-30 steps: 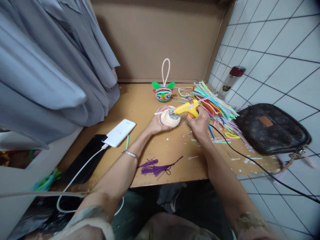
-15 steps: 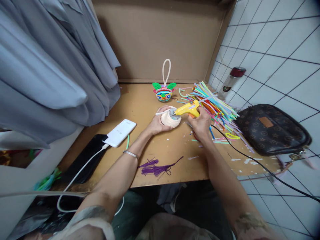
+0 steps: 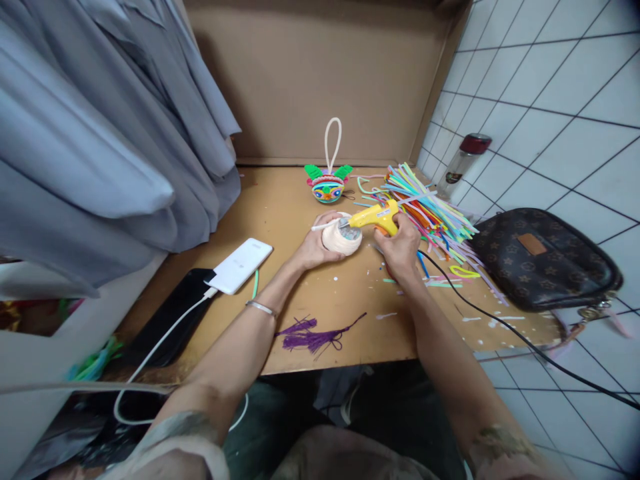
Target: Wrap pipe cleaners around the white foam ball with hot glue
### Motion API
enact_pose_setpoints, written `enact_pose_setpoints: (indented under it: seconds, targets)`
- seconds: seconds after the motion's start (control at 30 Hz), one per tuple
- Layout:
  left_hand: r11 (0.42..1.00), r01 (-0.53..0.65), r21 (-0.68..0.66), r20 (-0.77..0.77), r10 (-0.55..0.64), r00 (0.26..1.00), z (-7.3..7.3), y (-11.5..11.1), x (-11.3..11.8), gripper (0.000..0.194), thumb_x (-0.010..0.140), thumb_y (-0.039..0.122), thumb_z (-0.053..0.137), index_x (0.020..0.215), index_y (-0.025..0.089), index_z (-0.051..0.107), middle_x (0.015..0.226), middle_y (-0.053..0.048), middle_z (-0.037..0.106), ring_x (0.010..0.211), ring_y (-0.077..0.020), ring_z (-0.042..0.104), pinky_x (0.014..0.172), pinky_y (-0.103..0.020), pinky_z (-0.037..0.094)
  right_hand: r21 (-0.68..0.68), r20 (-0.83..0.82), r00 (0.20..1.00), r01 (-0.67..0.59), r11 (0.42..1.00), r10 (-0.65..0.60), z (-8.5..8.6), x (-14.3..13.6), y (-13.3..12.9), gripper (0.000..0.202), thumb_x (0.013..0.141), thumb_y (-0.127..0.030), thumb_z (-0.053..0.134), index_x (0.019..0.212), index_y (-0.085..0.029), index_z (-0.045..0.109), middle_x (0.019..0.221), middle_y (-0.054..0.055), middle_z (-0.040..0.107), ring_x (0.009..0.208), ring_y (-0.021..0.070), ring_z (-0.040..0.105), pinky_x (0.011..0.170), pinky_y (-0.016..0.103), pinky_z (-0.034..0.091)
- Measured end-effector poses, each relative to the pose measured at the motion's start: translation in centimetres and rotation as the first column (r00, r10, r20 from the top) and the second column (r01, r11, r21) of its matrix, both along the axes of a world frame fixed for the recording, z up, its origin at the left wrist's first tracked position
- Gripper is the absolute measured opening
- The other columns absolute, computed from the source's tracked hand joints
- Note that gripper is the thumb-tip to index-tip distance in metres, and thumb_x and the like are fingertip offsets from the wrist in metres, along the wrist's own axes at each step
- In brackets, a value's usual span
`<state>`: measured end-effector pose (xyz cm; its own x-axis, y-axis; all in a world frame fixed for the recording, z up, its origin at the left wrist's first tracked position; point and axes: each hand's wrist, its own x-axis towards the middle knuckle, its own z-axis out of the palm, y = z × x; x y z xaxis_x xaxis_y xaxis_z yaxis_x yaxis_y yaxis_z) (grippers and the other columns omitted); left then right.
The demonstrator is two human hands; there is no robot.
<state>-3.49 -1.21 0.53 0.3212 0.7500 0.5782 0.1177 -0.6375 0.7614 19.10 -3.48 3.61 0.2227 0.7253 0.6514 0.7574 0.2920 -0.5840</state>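
Fingers of my left hand (image 3: 319, 248) wrap round a cream-coloured ball (image 3: 336, 244) that looks wound with cord or pipe cleaner, with a greyish uncovered patch on its upper right. A pale strand end sticks out beside my left fingers. My right hand (image 3: 401, 245) is closed on the handle of a yellow glue gun (image 3: 376, 217), whose nozzle points left at the grey patch. Whether the nozzle touches it, I cannot tell. Behind the ball sits a finished-looking colourful animal-head ornament (image 3: 328, 187) with green ears and a white loop.
Pipe cleaners (image 3: 430, 203) lie heaped at the right, near a brown handbag (image 3: 547, 260) and a bottle (image 3: 461, 167). Purple tassels (image 3: 313, 339) lie at the front edge. A white power bank (image 3: 243, 265) rests on a black phone-like slab (image 3: 173, 323). The gun's black cord (image 3: 493, 308) trails right.
The glue gun and my right hand have shifted slightly left and down along the ball's grey patch. My left hand holds the ball in nearly the same place.
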Motion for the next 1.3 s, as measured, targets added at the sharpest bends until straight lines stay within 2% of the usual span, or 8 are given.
enact_pose_setpoints:
  seconds: [0.27,0.47,0.7,0.87,0.97,1.07,1.2,1.3]
  targets:
    - [1.000,-0.002,-0.007,0.001,0.002,1.000,0.0,0.0,0.0,0.090,0.053,0.038,0.093,0.134,0.020,0.057,0.141,-0.015,0.056,0.144,-0.0386,0.046,0.127,-0.058,0.031,-0.074,-0.010,0.999,0.050,0.996,-0.051,0.7,-0.2,-0.2,0.024,0.067,-0.038,0.060,0.085,-0.023,0.059,0.079,0.003,0.065,0.073,0.0220,0.057,0.074,0.037,0.046]
    - [1.000,-0.019,0.007,-0.018,0.019,1.000,0.1,-0.1,-0.1,0.090,0.055,0.044,0.092,0.134,0.019,0.057,0.135,-0.014,0.060,0.141,-0.0380,0.049,0.127,-0.057,0.031,-0.150,-0.050,0.962,0.257,0.955,-0.267,-0.1,1.1,0.9,0.032,0.071,-0.047,0.063,0.088,-0.021,0.064,0.081,0.007,0.070,0.076,0.0253,0.059,0.071,0.036,0.046]
    - [0.996,-0.038,0.079,-0.071,0.044,0.997,0.3,0.0,-0.4,0.087,0.055,0.049,0.093,0.131,0.022,0.059,0.129,-0.013,0.064,0.137,-0.0380,0.053,0.126,-0.059,0.032,-0.354,0.164,0.952,0.301,0.885,-0.258,-2.4,1.7,1.3,0.036,0.076,-0.039,0.070,0.102,-0.015,0.068,0.098,0.020,0.074,0.091,0.0334,0.068,0.081,0.044,0.051]
    - [0.996,-0.055,0.076,-0.097,0.063,0.993,0.3,-0.2,-0.4,0.087,0.057,0.051,0.093,0.132,0.022,0.059,0.129,-0.013,0.063,0.138,-0.0380,0.052,0.127,-0.060,0.032,-0.355,0.364,0.906,0.349,0.867,-0.215,-1.7,1.4,0.6,0.044,0.082,-0.039,0.069,0.110,-0.005,0.067,0.115,0.032,0.067,0.114,0.0434,0.062,0.097,0.058,0.045]
    - [0.993,-0.077,0.094,-0.106,0.087,0.991,0.1,-0.1,-0.3,0.088,0.059,0.053,0.093,0.133,0.022,0.058,0.133,-0.013,0.061,0.139,-0.0391,0.050,0.126,-0.060,0.034,-0.244,0.360,0.921,0.247,0.938,-0.149,-0.5,0.7,-0.4,0.051,0.085,-0.042,0.067,0.119,-0.005,0.065,0.120,0.030,0.065,0.119,0.0429,0.057,0.101,0.058,0.042]
    - [0.981,-0.105,0.161,-0.096,0.121,0.988,-0.5,0.0,-0.1,0.086,0.061,0.052,0.091,0.135,0.022,0.057,0.139,-0.014,0.057,0.138,-0.0396,0.051,0.122,-0.060,0.040,-0.050,0.310,0.950,-0.018,0.999,0.033,0.9,-1.3,-1.7,0.052,0.093,-0.044,0.059,0.135,-0.013,0.059,0.118,0.019,0.066,0.115,0.0355,0.058,0.099,0.050,0.042]
    - [0.968,-0.137,0.211,-0.076,0.156,0.985,-1.2,0.2,0.1,0.079,0.066,0.047,0.085,0.136,0.024,0.056,0.142,-0.014,0.055,0.137,-0.0375,0.053,0.119,-0.060,0.043,0.033,0.404,0.857,-0.364,0.931,0.321,2.6,-5.0,-3.0,0.040,0.096,-0.038,0.058,0.132,-0.023,0.064,0.111,0.011,0.069,0.105,0.0285,0.060,0.094,0.042,0.043]
    - [0.966,-0.142,0.216,-0.047,0.156,0.987,-1.1,0.0,0.1,0.077,0.066,0.047,0.085,0.134,0.025,0.056,0.140,-0.014,0.057,0.137,-0.0368,0.054,0.118,-0.058,0.044,0.027,0.421,0.788,-0.506,0.862,0.450,3.1,-6.3,-3.1,0.022,0.098,-0.029,0.053,0.104,-0.023,0.074,0.102,0.010,0.072,0.099,0.0260,0.063,0.089,0.039,0.046]
